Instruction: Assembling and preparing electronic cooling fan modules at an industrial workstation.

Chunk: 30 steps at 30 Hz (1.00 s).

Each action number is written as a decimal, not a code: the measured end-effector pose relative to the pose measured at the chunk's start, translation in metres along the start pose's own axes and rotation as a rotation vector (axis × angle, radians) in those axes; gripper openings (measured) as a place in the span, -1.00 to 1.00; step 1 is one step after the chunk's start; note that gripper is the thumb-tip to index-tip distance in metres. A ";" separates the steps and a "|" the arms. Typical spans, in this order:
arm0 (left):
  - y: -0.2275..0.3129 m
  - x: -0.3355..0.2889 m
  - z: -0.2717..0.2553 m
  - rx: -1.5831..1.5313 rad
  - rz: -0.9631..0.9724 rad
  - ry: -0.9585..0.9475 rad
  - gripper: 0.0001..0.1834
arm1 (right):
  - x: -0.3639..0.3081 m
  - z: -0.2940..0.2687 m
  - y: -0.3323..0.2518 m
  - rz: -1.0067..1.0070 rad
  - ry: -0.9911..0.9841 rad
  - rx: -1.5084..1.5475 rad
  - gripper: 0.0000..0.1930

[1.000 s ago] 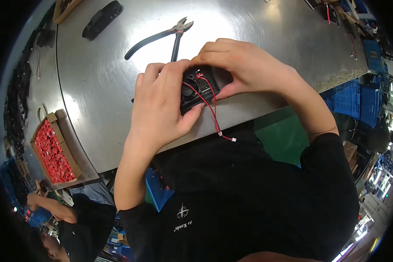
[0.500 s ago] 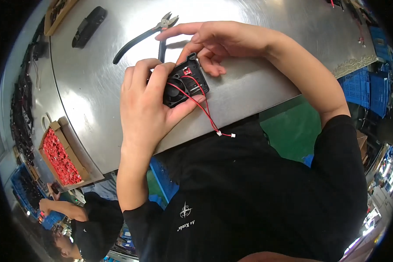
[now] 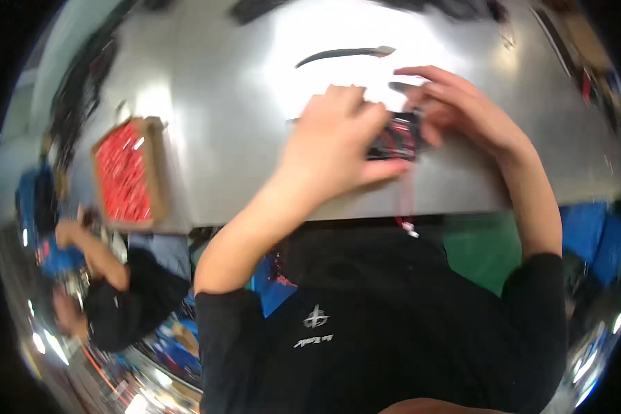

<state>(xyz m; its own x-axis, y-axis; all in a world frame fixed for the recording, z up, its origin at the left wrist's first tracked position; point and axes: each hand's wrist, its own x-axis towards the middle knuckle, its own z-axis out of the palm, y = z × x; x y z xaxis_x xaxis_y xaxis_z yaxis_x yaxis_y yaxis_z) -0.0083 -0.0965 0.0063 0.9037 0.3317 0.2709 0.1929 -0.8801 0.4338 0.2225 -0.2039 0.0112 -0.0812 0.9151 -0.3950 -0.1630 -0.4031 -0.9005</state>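
My left hand (image 3: 328, 145) is wrapped round a small black plastic housing (image 3: 397, 140), fingers on its far side and thumb along its near edge. Red wires (image 3: 405, 199) hang from the housing past the table's front edge, with white connectors at their ends. The small fan seen inside it earlier is smeared by motion now. My right hand (image 3: 466, 110) hovers at the housing's right end, index finger stretched out and the other fingers loosely bent; whether they touch it is unclear. Beyond my hands lie diagonal cutters (image 3: 345, 54) with dark handles, partly hidden by my hands.
A cardboard box (image 3: 156, 169) full of small red parts stands on the left of the metal table (image 3: 221, 159). Dark items line the far edge. A co-worker (image 3: 134, 297) in a black shirt is at lower left. Blue crates (image 3: 586, 231) stand at right.
The view has turned and blurred, so the table, box and cutters appear shifted. My left hand still holds the housing; my right hand stays beside its right end, index finger still extended.
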 end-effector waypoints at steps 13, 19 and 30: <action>-0.003 -0.088 -0.025 0.138 -0.169 0.190 -0.31 | 0.057 0.019 -0.029 -0.810 0.048 -1.635 -0.46; -0.026 -0.093 -0.022 0.203 -0.225 0.299 -0.27 | 0.116 0.055 -0.078 -0.602 0.109 -1.712 -0.55; -0.092 -0.034 0.001 -0.193 0.037 0.287 -0.35 | 0.276 0.370 -0.122 -1.222 -0.454 -1.388 -0.78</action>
<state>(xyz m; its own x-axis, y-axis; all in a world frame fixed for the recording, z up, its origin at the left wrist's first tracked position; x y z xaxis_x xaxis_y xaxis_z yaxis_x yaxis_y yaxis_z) -0.0563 -0.0273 -0.0439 0.7589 0.4069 0.5085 0.0616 -0.8221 0.5660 -0.1440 0.0950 0.0792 -0.8014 0.4898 0.3432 0.4508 0.8718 -0.1916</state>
